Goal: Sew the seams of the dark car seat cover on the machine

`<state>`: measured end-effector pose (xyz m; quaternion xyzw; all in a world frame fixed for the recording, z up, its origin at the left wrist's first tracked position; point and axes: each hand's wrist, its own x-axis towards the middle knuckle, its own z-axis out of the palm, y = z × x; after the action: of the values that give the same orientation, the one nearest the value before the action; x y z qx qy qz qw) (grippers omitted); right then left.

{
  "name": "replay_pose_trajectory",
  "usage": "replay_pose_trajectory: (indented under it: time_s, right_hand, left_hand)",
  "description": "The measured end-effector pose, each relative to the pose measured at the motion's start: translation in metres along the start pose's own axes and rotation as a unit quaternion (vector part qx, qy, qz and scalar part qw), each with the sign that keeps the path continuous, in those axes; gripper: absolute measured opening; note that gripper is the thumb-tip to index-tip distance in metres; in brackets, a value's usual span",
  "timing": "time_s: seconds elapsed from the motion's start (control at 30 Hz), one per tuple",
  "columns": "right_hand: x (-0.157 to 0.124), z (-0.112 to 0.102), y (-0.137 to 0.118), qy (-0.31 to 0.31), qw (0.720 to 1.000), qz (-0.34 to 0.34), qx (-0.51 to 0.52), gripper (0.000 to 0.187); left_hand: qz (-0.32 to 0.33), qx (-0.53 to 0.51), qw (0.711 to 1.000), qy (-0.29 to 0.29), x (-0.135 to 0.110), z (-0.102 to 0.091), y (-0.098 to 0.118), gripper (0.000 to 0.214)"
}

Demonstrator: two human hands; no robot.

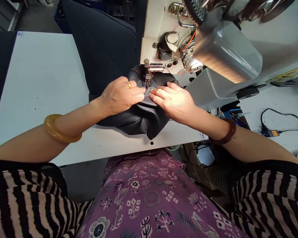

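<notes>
A piece of black stitched leatherette lies bunched on the white sewing table, its far end under the presser foot of an industrial sewing machine. A line of stitching runs across the material. My left hand, with a gold ring and an amber bangle, presses and gathers the material just left of the needle. My right hand, wearing a dark wooden bangle, holds the material down on the right of the foot. The fingertips of both hands nearly meet near the foot.
The white table has a small hole near its front edge. A large dark panel of material rises behind the machine. Black cables and a small device lie on a white surface at right. Boxes stand on the floor below the table.
</notes>
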<state>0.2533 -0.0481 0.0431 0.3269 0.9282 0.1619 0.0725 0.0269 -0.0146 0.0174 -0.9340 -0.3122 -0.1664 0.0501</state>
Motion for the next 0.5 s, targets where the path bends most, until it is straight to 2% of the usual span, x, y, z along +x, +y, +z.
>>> replay_pose_trajectory:
  time_s: [0.07, 0.17, 0.3, 0.43, 0.5]
  right_hand:
    - [0.001, 0.003, 0.004, 0.002, 1.0, 0.001, 0.025, 0.046]
    - [0.001, 0.01, 0.009, 0.029, 0.997, 0.01, 0.073, 0.043]
    - [0.003, 0.01, 0.014, 0.047, 0.995, 0.016, 0.087, 0.041]
    - [0.005, 0.002, 0.019, 0.008, 0.998, -0.01, 0.061, 0.043]
    - [0.006, 0.0, 0.021, -0.004, 0.998, -0.013, 0.058, 0.044]
  left_hand:
    - [0.042, 0.063, 0.996, -0.04, 0.002, -0.002, 0.005, 0.043]
    - [0.039, 0.105, 0.993, -0.045, 0.002, -0.003, 0.01, 0.044]
    - [0.046, 0.155, 0.987, -0.007, -0.001, -0.001, 0.015, 0.039]
    - [0.053, 0.216, 0.974, 0.031, -0.001, 0.002, 0.018, 0.036]
    - [0.053, 0.214, 0.975, 0.039, -0.001, 0.002, 0.018, 0.037]
